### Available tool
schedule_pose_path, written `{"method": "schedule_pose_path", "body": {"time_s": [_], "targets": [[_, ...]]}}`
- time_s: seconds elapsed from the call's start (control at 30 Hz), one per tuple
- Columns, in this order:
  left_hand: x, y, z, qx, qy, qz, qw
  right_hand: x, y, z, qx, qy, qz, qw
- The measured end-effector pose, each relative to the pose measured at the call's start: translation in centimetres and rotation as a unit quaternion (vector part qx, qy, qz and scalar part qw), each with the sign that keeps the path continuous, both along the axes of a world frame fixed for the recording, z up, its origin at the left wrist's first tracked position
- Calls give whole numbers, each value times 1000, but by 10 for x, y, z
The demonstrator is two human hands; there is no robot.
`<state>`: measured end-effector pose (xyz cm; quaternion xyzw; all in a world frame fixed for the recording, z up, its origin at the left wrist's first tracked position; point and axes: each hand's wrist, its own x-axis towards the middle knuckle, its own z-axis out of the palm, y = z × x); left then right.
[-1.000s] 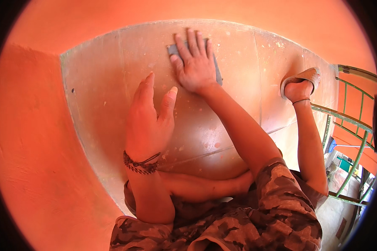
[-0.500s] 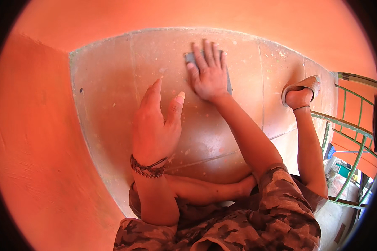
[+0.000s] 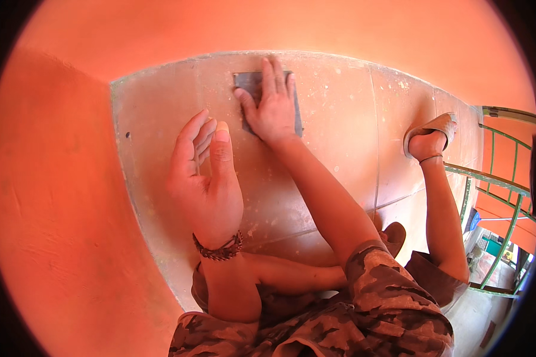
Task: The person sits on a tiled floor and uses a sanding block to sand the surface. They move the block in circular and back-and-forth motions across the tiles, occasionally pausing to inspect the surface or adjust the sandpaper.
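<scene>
Head view: a dark grey sheet (image 3: 251, 82) lies on the tiled floor (image 3: 333, 131) at twelve o'clock from the middle of the view, its upper left corner and left side showing. The right hand (image 3: 272, 117) is laid palm down over it, fingers out straight toward twelve o'clock, the longest ones reaching past the sheet's far edge; the thumb stands well apart, angled to eleven o'clock, above the sheet's left part. Its grip is wide and flat, pressing rather than wrapped around anything.

At nine o'clock, the left hand (image 3: 207, 193) is held up near the sheet but apart from it, with nothing in it, fingers loosely bent and a clear gap between them and the thumb. A dark braided bracelet (image 3: 221, 247) circles its wrist.

Farther out, an orange wall (image 3: 268, 27) bounds the floor at twelve o'clock, and another stretch of orange wall fills nine. At two o'clock, a foot in a tan sandal (image 3: 445, 123) rests on the tiles. Green metal railings (image 3: 488, 178) stand at three; a camouflage-patterned garment (image 3: 399, 291) covers the space toward five and six.
</scene>
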<state>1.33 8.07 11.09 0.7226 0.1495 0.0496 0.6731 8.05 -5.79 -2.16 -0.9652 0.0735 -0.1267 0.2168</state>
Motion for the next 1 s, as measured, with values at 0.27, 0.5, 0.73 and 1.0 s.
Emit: {"method": "schedule_pose_path", "body": {"time_s": [0.27, 0.5, 0.73, 1.0], "targets": [[-2, 3, 3, -37, -10, 16, 999, -7, 14, -5, -33, 7, 92, 995], [2, 6, 7, -59, 23, 25, 998, 0, 34, -3, -63, 59, 58, 995], [1, 7, 8, -63, 2, 23, 998, -13, 29, 4, -25, 67, 226, 972], [2, 5, 9, -24, 62, -20, 998, -16, 16, 6, -35, 48, 201, 978]]}}
